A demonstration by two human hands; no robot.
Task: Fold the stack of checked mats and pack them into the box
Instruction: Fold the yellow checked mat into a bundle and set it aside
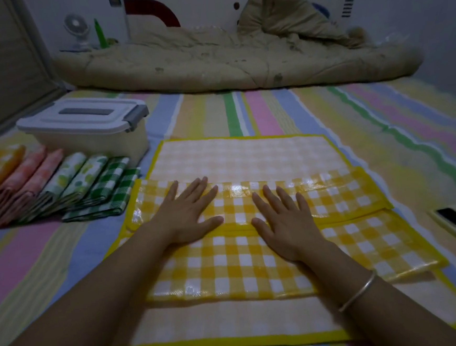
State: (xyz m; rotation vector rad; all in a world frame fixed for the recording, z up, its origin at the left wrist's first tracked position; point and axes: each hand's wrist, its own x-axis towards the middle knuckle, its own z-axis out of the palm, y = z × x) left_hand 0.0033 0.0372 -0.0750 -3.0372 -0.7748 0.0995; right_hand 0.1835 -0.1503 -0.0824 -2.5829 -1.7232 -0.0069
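Hands down flat: left hand and right hand, fingers spread and gripping nothing, press the yellow checked mat at its middle, where two folded flaps meet. It looks glossy and springy, so those flaps may pop open once the pressure lifts. Left of the mat, folded mats sit in a row. Beyond those is the box, lid closed. No readable writing anywhere.
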